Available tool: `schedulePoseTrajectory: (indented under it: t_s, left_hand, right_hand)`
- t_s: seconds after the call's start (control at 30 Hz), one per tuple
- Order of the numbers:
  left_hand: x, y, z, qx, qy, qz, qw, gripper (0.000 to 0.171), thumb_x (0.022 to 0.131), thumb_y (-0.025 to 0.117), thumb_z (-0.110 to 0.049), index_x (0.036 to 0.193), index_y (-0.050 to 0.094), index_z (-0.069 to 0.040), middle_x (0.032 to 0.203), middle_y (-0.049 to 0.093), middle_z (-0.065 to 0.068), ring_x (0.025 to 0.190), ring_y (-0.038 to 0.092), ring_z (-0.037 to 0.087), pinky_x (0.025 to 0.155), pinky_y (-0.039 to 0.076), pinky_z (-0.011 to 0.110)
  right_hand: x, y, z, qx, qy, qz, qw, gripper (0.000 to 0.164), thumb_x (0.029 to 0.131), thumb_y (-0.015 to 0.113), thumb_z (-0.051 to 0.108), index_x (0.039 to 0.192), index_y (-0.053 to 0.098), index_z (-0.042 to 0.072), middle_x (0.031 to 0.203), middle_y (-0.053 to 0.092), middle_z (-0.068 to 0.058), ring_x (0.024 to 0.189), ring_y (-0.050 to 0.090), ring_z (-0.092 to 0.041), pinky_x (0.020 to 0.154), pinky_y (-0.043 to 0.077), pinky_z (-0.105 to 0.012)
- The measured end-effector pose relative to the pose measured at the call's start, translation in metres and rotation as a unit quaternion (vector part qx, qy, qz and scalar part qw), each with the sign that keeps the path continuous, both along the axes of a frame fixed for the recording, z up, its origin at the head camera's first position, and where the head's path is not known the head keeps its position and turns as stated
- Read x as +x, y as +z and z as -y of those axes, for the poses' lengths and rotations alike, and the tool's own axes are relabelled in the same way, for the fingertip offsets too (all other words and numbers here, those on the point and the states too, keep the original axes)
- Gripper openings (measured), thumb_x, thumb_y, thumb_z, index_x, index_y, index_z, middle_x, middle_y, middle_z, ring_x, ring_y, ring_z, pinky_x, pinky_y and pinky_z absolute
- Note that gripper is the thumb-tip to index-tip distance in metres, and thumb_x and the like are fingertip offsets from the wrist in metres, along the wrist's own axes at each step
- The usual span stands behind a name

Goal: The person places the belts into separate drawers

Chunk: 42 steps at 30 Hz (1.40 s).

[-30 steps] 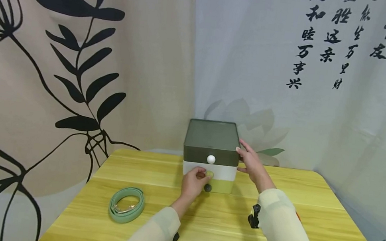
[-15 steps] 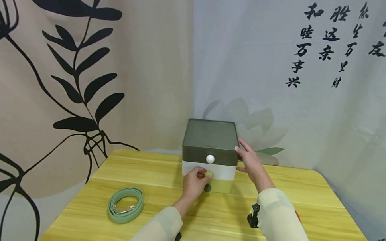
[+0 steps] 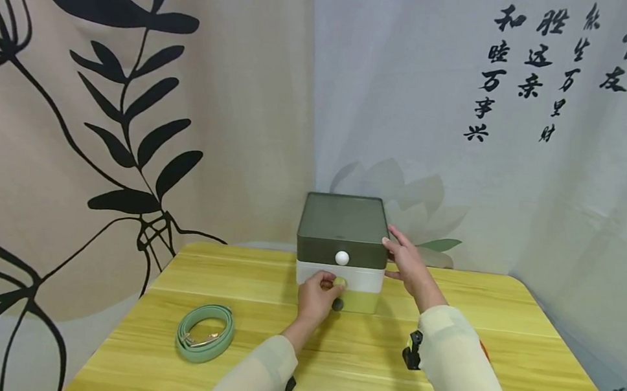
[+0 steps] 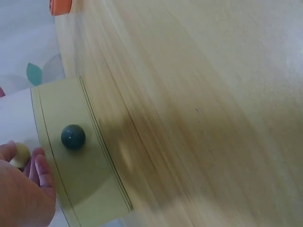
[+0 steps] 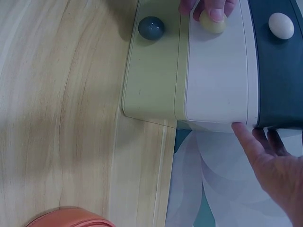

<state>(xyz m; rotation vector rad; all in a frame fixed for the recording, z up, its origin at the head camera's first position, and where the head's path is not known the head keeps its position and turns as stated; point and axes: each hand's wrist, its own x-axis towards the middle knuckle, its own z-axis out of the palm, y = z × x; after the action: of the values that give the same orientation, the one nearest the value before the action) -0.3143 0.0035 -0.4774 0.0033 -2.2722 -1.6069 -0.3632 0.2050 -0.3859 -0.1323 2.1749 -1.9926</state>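
Note:
A small three-drawer box stands at the back of the table, dark green on top, white in the middle and yellow-green below. My left hand pinches the pale yellow knob of the white middle drawer between thumb and fingers. All drawer fronts look flush. Against the box's right side rest the extended fingers of my right hand, near the seam between the top and middle drawers. The top drawer's white knob and the bottom drawer's dark knob are untouched.
A coiled green belt with a metal buckle lies on the wooden table, left of my left forearm. To the right, an orange-red rounded object is mostly hidden behind my right sleeve in the head view. A printed curtain hangs behind the table.

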Motion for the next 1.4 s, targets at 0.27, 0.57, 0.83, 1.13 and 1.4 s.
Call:
schedulePoseTrajectory:
  t_s: [0.27, 0.57, 0.83, 1.13, 1.4]
  left_hand:
    - [0.001, -0.002, -0.001, 0.011, 0.008, -0.003, 0.9999, 0.015, 0.082, 0.081, -0.01, 0.091, 0.071, -0.005, 0.079, 0.068, 0.0, 0.076, 0.062, 0.011, 0.068, 0.053, 0.027]
    - [0.009, -0.001, -0.003, 0.016, 0.002, -0.003, 0.9999, 0.014, 0.082, 0.081, -0.009, 0.091, 0.071, -0.004, 0.079, 0.068, 0.0, 0.075, 0.061, 0.01, 0.068, 0.052, 0.028]
    - [0.016, -0.002, -0.003, 0.019, -0.004, -0.005, 0.9998, 0.013, 0.082, 0.08, -0.008, 0.09, 0.07, -0.004, 0.079, 0.068, 0.0, 0.076, 0.062, 0.011, 0.066, 0.052, 0.027]
    - [0.023, -0.004, -0.001, 0.026, -0.005, -0.008, 0.9996, 0.014, 0.081, 0.081, -0.006, 0.089, 0.07, -0.005, 0.078, 0.068, 0.0, 0.075, 0.061, 0.01, 0.065, 0.051, 0.025]
    - [0.034, -0.004, 0.002, 0.043, -0.02, -0.008, 0.9988, 0.016, 0.08, 0.081, -0.006, 0.089, 0.069, -0.003, 0.078, 0.067, 0.001, 0.075, 0.061, 0.011, 0.065, 0.051, 0.022]
  right_hand:
    - [0.0, 0.0, -0.001, 0.001, -0.002, -0.001, 1.0, 0.06, 0.107, 0.041, 0.032, 0.16, 0.014, 0.03, 0.162, 0.015, -0.018, 0.144, 0.027, -0.041, 0.104, 0.037, -0.062]
    - [0.0, 0.0, -0.002, 0.005, -0.005, -0.001, 1.0, 0.06, 0.107, 0.041, 0.033, 0.16, 0.014, 0.029, 0.162, 0.016, -0.018, 0.143, 0.028, -0.04, 0.106, 0.036, -0.061]
    - [0.001, 0.0, -0.003, 0.007, -0.006, 0.002, 1.0, 0.059, 0.107, 0.041, 0.033, 0.16, 0.015, 0.029, 0.162, 0.017, -0.018, 0.143, 0.028, -0.041, 0.106, 0.036, -0.062]
    - [0.0, 0.001, -0.001, 0.005, -0.006, 0.003, 1.0, 0.059, 0.107, 0.041, 0.033, 0.16, 0.016, 0.029, 0.162, 0.017, -0.018, 0.143, 0.029, -0.041, 0.106, 0.035, -0.062]
    - [0.0, 0.001, 0.001, 0.002, -0.003, 0.001, 1.0, 0.06, 0.107, 0.042, 0.034, 0.16, 0.016, 0.029, 0.162, 0.016, -0.018, 0.143, 0.029, -0.041, 0.107, 0.034, -0.062]
